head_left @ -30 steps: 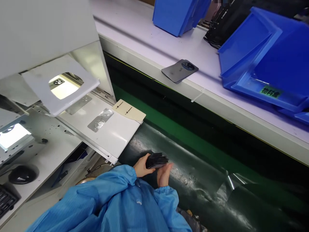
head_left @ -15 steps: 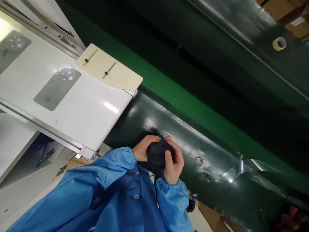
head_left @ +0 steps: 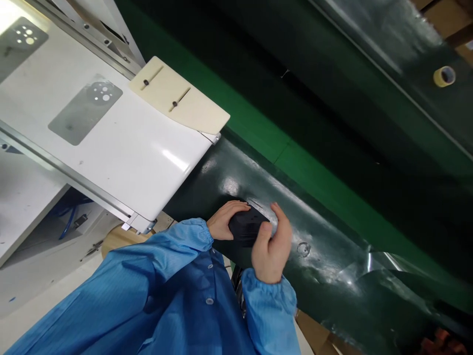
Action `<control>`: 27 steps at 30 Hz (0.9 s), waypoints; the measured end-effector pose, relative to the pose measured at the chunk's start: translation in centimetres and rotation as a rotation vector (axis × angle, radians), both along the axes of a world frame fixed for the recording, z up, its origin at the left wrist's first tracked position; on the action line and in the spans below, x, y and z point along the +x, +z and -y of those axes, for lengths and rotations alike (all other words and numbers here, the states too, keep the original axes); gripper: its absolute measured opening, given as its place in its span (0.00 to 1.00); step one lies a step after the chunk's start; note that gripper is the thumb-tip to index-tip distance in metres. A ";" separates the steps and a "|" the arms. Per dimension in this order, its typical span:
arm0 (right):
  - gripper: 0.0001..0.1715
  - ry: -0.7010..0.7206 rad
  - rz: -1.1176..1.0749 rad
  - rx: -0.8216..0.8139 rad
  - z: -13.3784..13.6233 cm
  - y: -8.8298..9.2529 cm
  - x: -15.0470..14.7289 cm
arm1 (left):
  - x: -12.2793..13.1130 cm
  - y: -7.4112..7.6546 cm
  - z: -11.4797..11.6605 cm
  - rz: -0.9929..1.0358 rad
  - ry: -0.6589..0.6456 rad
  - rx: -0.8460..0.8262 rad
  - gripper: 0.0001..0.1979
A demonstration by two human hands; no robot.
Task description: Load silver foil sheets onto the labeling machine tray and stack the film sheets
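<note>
Two hands hold a flat black object (head_left: pixel 247 227) above a dark green belt (head_left: pixel 325 251). We find the left hand (head_left: pixel 226 220) curled over it, the right hand (head_left: pixel 271 256) pressing with its thumb, fingers splayed. A loose grip could drop it.

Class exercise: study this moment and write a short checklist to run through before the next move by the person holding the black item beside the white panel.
1. Left hand on the flat black object: ok, fingers lie across it.
2. Right hand on the object: ok, thumb rests against it.
3. Object's markings: cannot tell, too dark and partly covered.
4. Right blue cuff off the object: ok, apart from it.
5. Hands apart from the white fixture panel: ok.
6. Grey phone back plate flat on the panel: ok.
</note>
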State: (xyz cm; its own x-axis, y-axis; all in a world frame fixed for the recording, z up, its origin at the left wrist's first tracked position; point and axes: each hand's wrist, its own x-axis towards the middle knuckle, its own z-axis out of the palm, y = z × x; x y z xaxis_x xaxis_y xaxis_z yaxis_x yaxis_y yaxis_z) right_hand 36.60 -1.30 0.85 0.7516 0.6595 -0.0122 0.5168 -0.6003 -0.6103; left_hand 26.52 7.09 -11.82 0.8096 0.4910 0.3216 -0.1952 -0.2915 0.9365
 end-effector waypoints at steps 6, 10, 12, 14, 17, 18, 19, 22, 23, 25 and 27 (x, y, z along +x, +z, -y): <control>0.28 0.022 0.153 -0.070 -0.7 0.3 0.1 | 0.1 -0.1 0.6 0.006 0.018 -0.013 0.37; 0.23 -0.046 0.027 0.088 -0.2 -0.1 0.3 | 0.1 -0.1 0.4 -0.003 0.004 -0.009 0.35; 0.23 -0.115 -0.100 0.265 0.3 -1.1 1.0 | 0.1 0.0 0.2 -0.003 0.020 0.001 0.35; 0.27 -0.132 -0.291 0.467 0.7 -2.8 1.6 | 0.2 0.1 0.3 -0.015 0.058 -0.007 0.34; 0.41 -0.088 -0.597 0.577 0.6 -5.6 1.4 | 0.4 0.1 1.0 -0.036 0.127 -0.056 0.34; 0.45 -0.066 -0.647 0.554 0.5 -6.3 1.0 | 0.4 0.2 1.4 -0.036 0.156 -0.085 0.34; 0.48 -0.038 -0.669 0.526 0.4 -6.7 0.4 | 0.4 0.3 1.6 -0.029 0.182 -0.112 0.33; 0.47 -0.004 -0.620 0.559 0.4 -6.9 -1.3 | 0.2 0.6 1.6 0.022 0.177 -0.123 0.28; 0.46 -0.018 -0.594 0.595 0.5 -6.8 -1.6 | 0.2 0.7 1.3 0.037 0.131 -0.099 0.26; 0.46 -0.039 -0.555 0.630 0.8 -6.8 -2.0 | 0.2 0.7 0.4 0.039 0.028 -0.045 0.25; 0.47 -0.035 -0.515 0.620 0.8 -7.5 -2.0 | 0.3 0.3 -0.5 0.005 -0.012 -0.013 0.28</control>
